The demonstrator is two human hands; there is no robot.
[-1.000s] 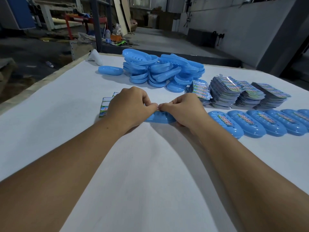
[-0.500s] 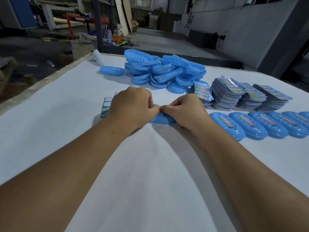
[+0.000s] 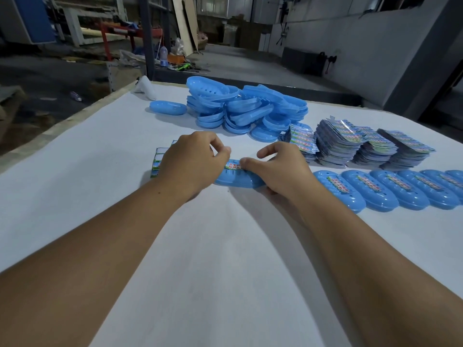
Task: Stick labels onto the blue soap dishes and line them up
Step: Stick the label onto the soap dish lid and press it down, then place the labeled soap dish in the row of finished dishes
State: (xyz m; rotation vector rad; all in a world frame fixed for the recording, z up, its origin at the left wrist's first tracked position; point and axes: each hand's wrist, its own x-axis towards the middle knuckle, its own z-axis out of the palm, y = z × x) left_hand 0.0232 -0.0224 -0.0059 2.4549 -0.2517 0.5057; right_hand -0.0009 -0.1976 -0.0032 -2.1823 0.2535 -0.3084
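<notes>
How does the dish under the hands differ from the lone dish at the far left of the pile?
The dish under the hands carries a label; the lone dish shows none. The left hand and right hand are on the first; the lone dish lies untouched, farther back beside the pile. Both are blue ovals resting on the table.

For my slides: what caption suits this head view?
Both hands press a label onto a blue soap dish.

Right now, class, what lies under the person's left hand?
A label sheet pokes out from beneath the left hand on the white table. The hand covers the rest, so its extent is hidden.
</notes>
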